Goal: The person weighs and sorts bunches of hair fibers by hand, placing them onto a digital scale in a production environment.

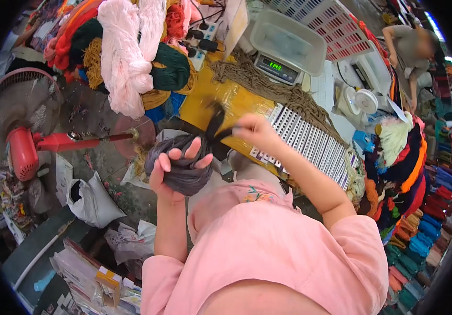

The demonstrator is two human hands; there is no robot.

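Note:
My left hand (pixel 165 176) is wrapped round a thick bundle of dark grey yarn (pixel 188 181), its fingers curled over the strands, in front of my body. To its right, my right hand (pixel 257 132) is closed in a pinch on a black strand of yarn (pixel 216 122). The strand is blurred by motion and loops up over the yellow tabletop (pixel 194 107), its lower end meeting the top of the grey bundle in this view.
A digital scale (pixel 277 70) with a clear tray stands at the back of the table, near brown yarn (pixel 252 77) and a colour sample card (pixel 305 142). Pink yarn (pixel 123 58) hangs at the left. A red fan (pixel 23 152) stands farther left. Another person (pixel 412 50) is at upper right.

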